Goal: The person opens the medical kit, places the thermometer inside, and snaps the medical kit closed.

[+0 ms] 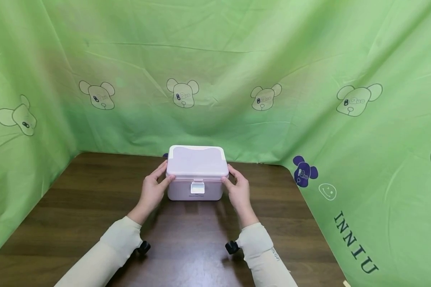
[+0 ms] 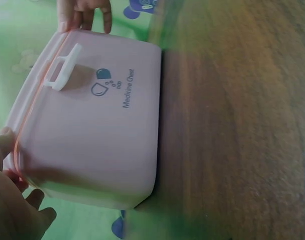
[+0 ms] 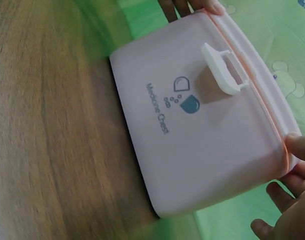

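Observation:
A pale pink medicine chest (image 1: 196, 161) with a white-edged lid sits on the wooden table, its front facing me. Its white latch (image 2: 65, 67) sticks out from the front, unfastened, above the printed words "Medicine Chest". My left hand (image 1: 152, 192) holds the left end at the lid's edge, thumb at the front corner and fingers along the side. At the opposite end my right hand (image 1: 240, 194) grips the right corner the same way. The lid is down, and an orange line (image 3: 262, 105) runs along the seam beneath it.
The brown wooden table (image 1: 93, 207) extends around the chest. Green curtains (image 1: 215, 48) printed with bear heads hang behind and on both sides, close behind the chest. A black wrist camera (image 1: 143, 248) is on the left sleeve, another black camera (image 1: 232, 247) on the right.

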Motion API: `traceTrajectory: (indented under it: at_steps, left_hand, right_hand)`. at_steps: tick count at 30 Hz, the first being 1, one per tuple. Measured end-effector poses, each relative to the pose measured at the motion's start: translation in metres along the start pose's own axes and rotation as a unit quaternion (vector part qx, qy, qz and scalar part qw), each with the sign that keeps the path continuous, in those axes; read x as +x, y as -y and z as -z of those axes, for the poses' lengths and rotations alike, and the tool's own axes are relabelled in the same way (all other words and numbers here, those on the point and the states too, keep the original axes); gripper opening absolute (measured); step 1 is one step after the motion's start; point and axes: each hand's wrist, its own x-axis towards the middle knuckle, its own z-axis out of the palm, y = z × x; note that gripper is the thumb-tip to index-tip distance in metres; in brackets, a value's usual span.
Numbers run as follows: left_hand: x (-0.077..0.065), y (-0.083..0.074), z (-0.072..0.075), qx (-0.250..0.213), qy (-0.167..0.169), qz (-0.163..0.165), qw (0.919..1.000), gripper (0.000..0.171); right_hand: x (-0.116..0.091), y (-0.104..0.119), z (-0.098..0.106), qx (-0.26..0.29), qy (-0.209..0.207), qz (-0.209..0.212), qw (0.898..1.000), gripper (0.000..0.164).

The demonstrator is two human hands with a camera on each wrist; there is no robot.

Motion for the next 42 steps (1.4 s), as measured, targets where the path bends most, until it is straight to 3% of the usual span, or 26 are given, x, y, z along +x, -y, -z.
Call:
traceTrajectory:
  at_steps: [8, 12, 15, 21, 30, 36, 42]
  left_hand:
    - [0.0, 0.007, 0.002, -0.008, 0.001, 0.015, 0.9999, 0.063]
    - [-0.001, 0.012, 0.0, -0.003, -0.005, 0.008, 1.0, 0.066]
    - [0.0, 0.013, -0.002, 0.002, -0.006, 0.012, 0.9999, 0.079]
    - [0.003, 0.014, -0.007, 0.016, 0.02, 0.066, 0.9975, 0.106]
    - [0.0, 0.027, -0.017, -0.001, 0.013, 0.068, 0.9976, 0.1]
    - [-0.003, 0.028, -0.018, 0.004, 0.011, 0.072, 0.9973, 0.092]
    - [-0.004, 0.029, -0.017, 0.013, 0.006, 0.071, 0.9974, 0.091]
  right_hand:
    - [-0.006, -0.01, -0.011, 0.026, -0.022, -0.007, 0.999, 0.052]
    - [-0.012, -0.012, -0.014, 0.032, -0.039, -0.008, 0.999, 0.053]
    - [-0.012, -0.01, -0.015, 0.027, -0.045, -0.001, 0.999, 0.052]
    - [-0.011, -0.006, -0.018, 0.016, -0.06, -0.004, 0.998, 0.05]
    - [-0.018, -0.006, -0.018, -0.026, -0.105, -0.012, 0.994, 0.044]
    - [-0.036, -0.001, -0.023, -0.041, -0.144, -0.039, 0.988, 0.048]
    - [-0.055, 0.007, -0.04, -0.054, -0.179, -0.008, 0.982, 0.054]
